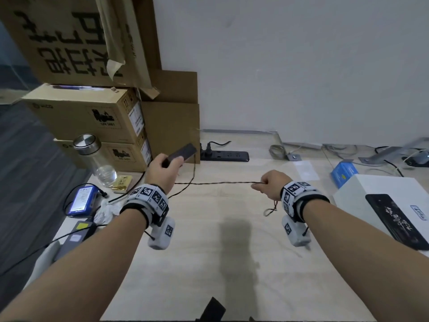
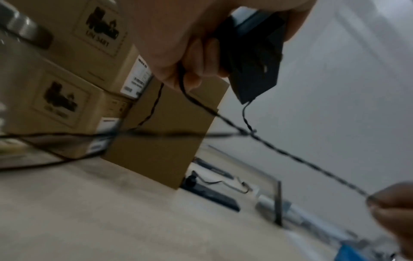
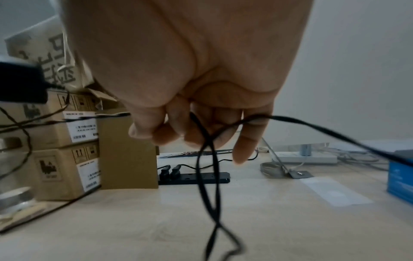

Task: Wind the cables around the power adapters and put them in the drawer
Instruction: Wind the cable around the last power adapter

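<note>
Power adapter (image 1: 180, 154): flat black rectangular brick, held up off the table nr its back-left corner, tilted, far end raised. Cable (image 1: 220, 183): thin dark twisted cord, not yet wound. It drops from adapter's end, then runs taut & roughly level above the table, parallel w/ the back edge, twd the right side. Remaining tail hangs in a small slack loop (image 3: 209, 185) above the table, right of centre.
</note>
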